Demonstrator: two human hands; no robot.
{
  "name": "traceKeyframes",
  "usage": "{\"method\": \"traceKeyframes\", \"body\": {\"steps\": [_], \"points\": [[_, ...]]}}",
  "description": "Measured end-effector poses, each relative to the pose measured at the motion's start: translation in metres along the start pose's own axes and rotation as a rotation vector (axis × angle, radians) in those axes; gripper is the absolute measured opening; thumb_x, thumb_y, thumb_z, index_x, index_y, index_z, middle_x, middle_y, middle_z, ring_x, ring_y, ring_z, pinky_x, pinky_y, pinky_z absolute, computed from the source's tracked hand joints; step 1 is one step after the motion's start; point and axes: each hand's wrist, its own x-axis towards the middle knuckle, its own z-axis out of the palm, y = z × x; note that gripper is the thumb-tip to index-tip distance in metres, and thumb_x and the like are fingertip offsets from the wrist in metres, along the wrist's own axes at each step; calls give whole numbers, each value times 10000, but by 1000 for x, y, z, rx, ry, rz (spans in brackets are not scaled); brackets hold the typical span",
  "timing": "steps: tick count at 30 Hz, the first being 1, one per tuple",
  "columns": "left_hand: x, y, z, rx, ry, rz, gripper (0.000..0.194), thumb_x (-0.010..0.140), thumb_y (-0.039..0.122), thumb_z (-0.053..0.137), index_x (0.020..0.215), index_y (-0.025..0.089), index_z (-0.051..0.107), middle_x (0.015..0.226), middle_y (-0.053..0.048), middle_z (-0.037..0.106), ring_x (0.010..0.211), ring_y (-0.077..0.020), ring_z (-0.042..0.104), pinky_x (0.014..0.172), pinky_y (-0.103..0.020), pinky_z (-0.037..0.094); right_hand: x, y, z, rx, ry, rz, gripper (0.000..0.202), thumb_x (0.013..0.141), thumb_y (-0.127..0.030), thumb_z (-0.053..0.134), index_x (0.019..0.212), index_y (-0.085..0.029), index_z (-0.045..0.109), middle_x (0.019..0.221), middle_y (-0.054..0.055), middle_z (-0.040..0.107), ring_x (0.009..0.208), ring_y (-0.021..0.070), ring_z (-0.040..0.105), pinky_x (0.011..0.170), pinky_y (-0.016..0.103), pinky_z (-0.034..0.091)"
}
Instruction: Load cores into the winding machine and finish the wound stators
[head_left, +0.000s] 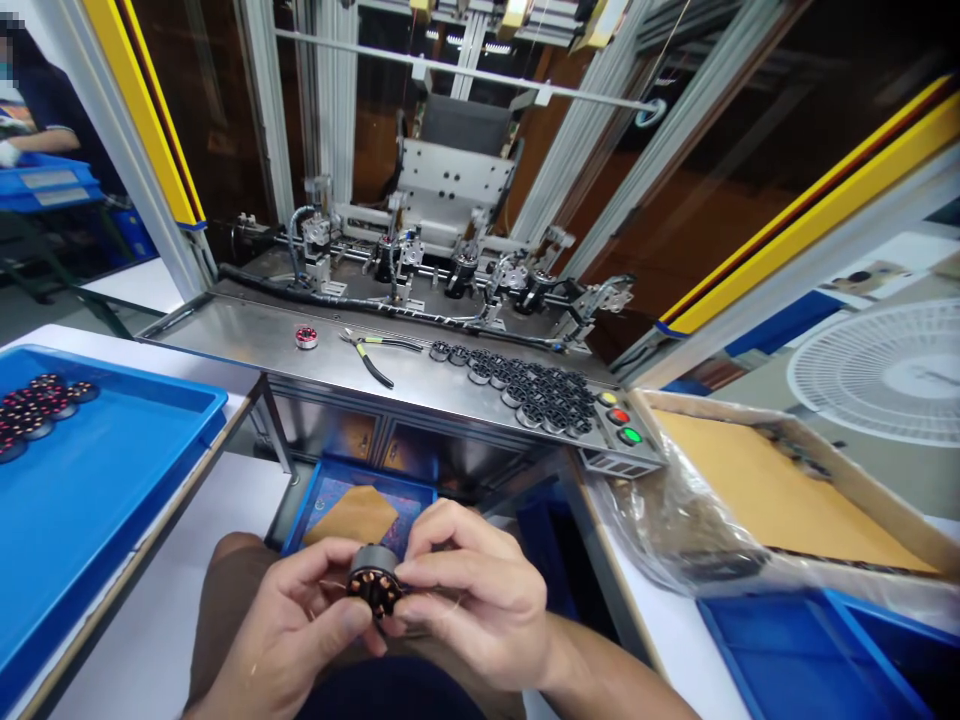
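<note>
A round motor part (374, 572) with a grey metal rim and copper coils faces up toward the camera, low in the middle of the view. My left hand (304, 620) grips it from the left, thumb on its near edge. On its right side, the fingers of my right hand (476, 590) are pinched together against the rim. A thin wire seems to show by the right fingers, too fine to follow. Beyond the hands, a steel bench (337, 375) carries a red-and-silver part (306, 337), green-handled pliers (371, 360) and several dark ring-shaped parts (536, 385).
Machine fixtures (465, 265) stand behind the bench. A blue tray (112, 480) with several coiled parts is at left. Coloured buttons (619, 416), a plastic-lined cardboard box (750, 480) and a fan (885, 370) are at right. Another person's arm (45, 140) shows at upper left.
</note>
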Motion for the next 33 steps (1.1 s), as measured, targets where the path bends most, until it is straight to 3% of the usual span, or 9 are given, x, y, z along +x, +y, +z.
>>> {"method": "traceKeyframes", "body": {"steps": [10,14,16,17,20,23,26,29,33], "points": [[-1,-6,-8,10,14,12,298,718,352,848,957,206,747,771,-26,739,668,-144,689,648,-228,556,-1,-11,8,-81,57,52,87,863,-117,642,908,-161,702,751,46,642,640,133,605,583,245,511],[3,-6,-5,-173,48,181,544,480,328,971,960,298,718,1044,-10,744,929,-204,712,787,-255,561,1,-14,12,-11,115,143,69,882,-148,629,849,-165,687,735,37,629,645,130,587,584,244,502],[9,-3,-4,-255,-24,247,648,447,444,963,1026,312,705,1128,-15,723,1031,-231,687,873,-285,548,3,-14,12,40,107,155,84,896,-186,631,831,-168,682,727,36,628,646,133,590,585,249,502],[13,-2,-5,-269,-81,222,632,505,521,921,1049,282,705,1091,-35,729,1016,-228,689,879,-287,545,5,-14,12,60,92,149,94,902,-199,631,830,-167,681,723,37,630,646,136,595,584,253,503],[21,0,-6,-262,-358,-32,519,796,645,651,924,147,720,786,-84,738,718,-183,718,637,-235,558,9,-15,9,81,33,121,116,919,-222,623,839,-165,685,716,47,637,638,144,606,567,262,508],[22,-1,-6,-257,-523,-148,490,901,587,542,899,125,706,614,-79,715,518,-167,695,460,-188,492,12,-17,4,53,12,114,127,925,-223,616,842,-162,689,719,52,634,639,149,605,564,270,510],[18,-2,-3,-222,-421,-47,343,865,461,670,1017,155,708,752,-86,759,638,-183,744,545,-208,548,14,-20,1,-1,47,132,112,914,-187,620,831,-159,690,722,51,629,644,146,596,569,268,504],[13,-1,-2,-212,-292,73,334,830,287,743,1158,271,686,922,-42,751,688,-159,743,567,-202,556,15,-23,4,9,107,175,98,897,-143,623,826,-163,687,730,46,633,657,144,603,582,264,507],[9,1,-4,-195,-172,245,328,717,201,838,1005,310,723,1138,-11,708,974,-190,716,819,-256,566,15,-24,10,105,149,246,116,894,-123,616,809,-166,682,725,38,630,667,140,608,598,257,514]]}}
